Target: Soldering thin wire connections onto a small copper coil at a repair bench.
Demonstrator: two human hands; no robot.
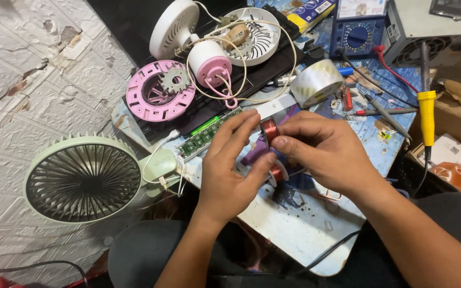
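surface: worn work board (pixel 305 234) | on it: tape roll (pixel 316 82), blue multimeter (pixel 357 32), green circuit board (pixel 206 134), screwdrivers (pixel 380 111)

Both forearms are totally bare here, no sleeves in sight, no watch, no bracelet, no rings. The left hand (pixel 229 168) and right hand (pixel 324 149) are gloveless with short, plain nails. Lower down you get the person's lap in dark grey fabric trousers (pixel 145 250), smooth material, no visible pattern or pockets.
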